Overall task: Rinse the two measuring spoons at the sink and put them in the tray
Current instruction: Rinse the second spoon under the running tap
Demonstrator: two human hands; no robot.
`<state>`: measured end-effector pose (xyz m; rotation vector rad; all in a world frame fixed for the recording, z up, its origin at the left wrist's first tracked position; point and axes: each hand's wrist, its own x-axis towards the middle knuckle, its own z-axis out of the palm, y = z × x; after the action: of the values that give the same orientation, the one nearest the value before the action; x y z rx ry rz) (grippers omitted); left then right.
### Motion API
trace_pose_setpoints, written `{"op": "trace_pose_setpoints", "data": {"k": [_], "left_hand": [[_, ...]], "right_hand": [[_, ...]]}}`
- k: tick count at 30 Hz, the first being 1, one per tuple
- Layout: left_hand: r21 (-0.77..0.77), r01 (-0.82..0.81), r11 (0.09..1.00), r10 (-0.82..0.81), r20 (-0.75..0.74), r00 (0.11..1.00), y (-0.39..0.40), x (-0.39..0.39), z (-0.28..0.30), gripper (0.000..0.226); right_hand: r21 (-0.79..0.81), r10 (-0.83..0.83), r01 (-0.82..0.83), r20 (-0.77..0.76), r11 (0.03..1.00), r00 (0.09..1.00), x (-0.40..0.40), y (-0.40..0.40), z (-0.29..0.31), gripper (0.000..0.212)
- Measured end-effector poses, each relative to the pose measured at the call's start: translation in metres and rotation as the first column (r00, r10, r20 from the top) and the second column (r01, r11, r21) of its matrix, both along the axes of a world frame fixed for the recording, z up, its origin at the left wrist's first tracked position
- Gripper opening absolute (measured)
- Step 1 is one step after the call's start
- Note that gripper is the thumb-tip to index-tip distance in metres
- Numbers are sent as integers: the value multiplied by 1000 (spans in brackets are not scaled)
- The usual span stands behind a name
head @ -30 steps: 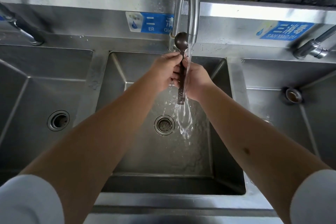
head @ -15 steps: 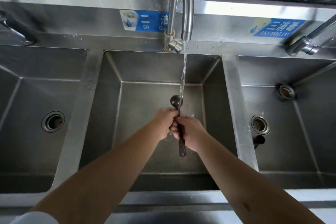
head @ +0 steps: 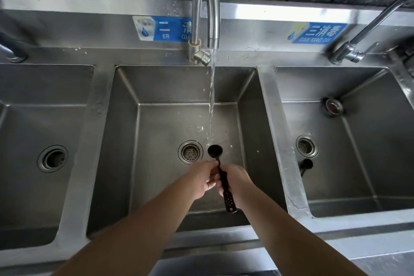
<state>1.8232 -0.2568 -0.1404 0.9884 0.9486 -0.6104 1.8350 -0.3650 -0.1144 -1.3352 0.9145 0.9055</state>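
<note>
A dark measuring spoon (head: 226, 195) with a long perforated handle stands upright over the middle sink basin (head: 125, 141), bowl up. My left hand (head: 201, 180) and my right hand (head: 238, 182) both grip its handle from either side. Water runs from the curved tap (head: 205, 4) and falls just behind the spoon's bowl. A second dark measuring spoon (head: 305, 165) lies in the right basin (head: 380, 141), just below that basin's drain. No tray is in view.
Three steel basins sit side by side, each with a drain; the left basin (head: 44, 119) holds nothing. Another tap (head: 358, 38) stands at the back right, and part of one at the far left. Blue labels are stuck on the backsplash.
Both hands have come down and toward me with the spoon, away from the spout. The spoon's bowl was right at the spout; it now sits low in the basin near the stream's end.
</note>
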Motion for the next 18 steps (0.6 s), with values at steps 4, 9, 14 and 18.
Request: {"op": "trace_pose_setpoints", "data": {"k": [4,9,14,18], "left_hand": [[-26,10,1000,-9,34,999,-10,1,6,16],[-84,48,995,-40,100,994,-24,6,15,17],[-116,49,992,-28,173,984,-41,19,25,14],[-102,119,988,-83,301,950,-66,39,38,11]], "right_hand": [[-96,8,2,105,995,994,-3,-8,9,17],[-258,170,-87,320,962,932,-5,-25,18,16],[-537,453,-187,419,822,787,4,-45,17,16],[-337,288,-130,477,933,831,17,-75,16,28]]}}
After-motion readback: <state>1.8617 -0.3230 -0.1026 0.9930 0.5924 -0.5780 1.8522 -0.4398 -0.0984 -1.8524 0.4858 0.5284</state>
